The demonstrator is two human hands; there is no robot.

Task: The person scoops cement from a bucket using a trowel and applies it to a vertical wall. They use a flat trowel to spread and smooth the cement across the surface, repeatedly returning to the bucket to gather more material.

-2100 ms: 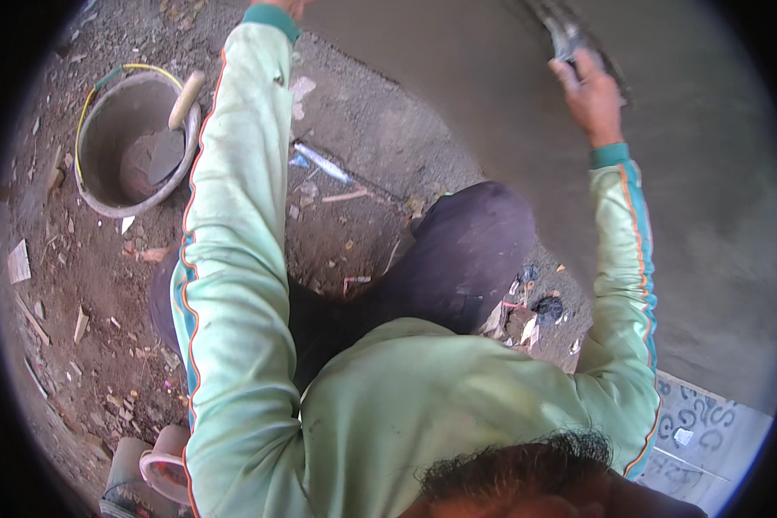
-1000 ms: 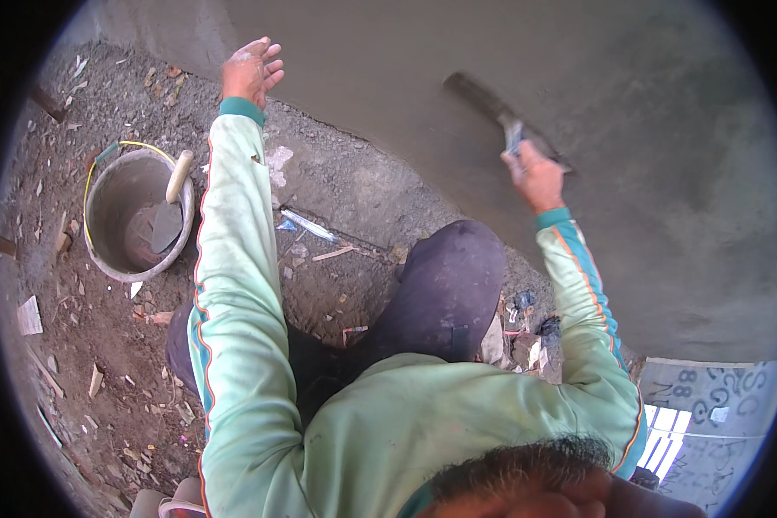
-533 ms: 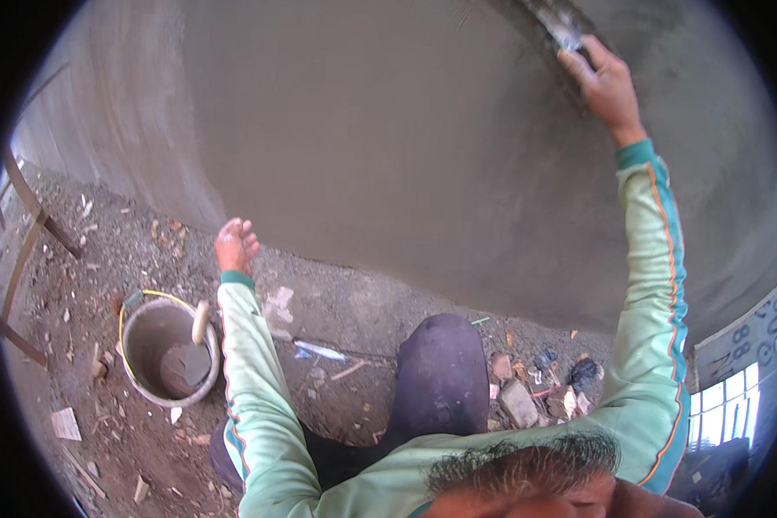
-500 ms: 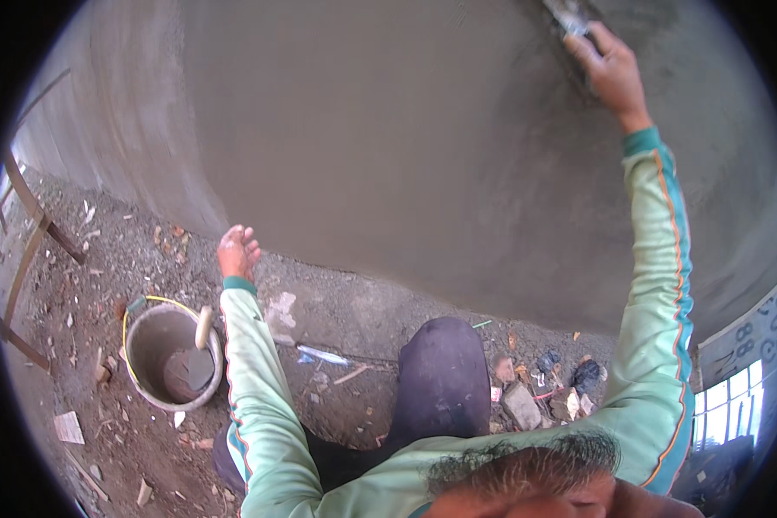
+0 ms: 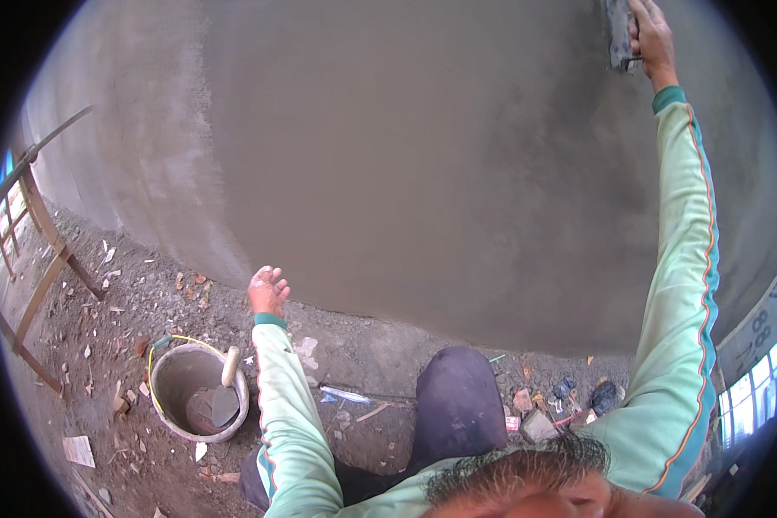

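I am gripping the trowel (image 5: 620, 34) in my right hand (image 5: 650, 36) at one o'clock against the wet wall (image 5: 423, 164); left hand (image 5: 268, 290) is hanging open. Overreaching, I am risking gouging the plaster.

A flat pale sign (image 5: 755, 332) with big dark marks shows at the right edge, just under the grey wall and above some bright window panes. It looks like a tilted strip. There are no screens.
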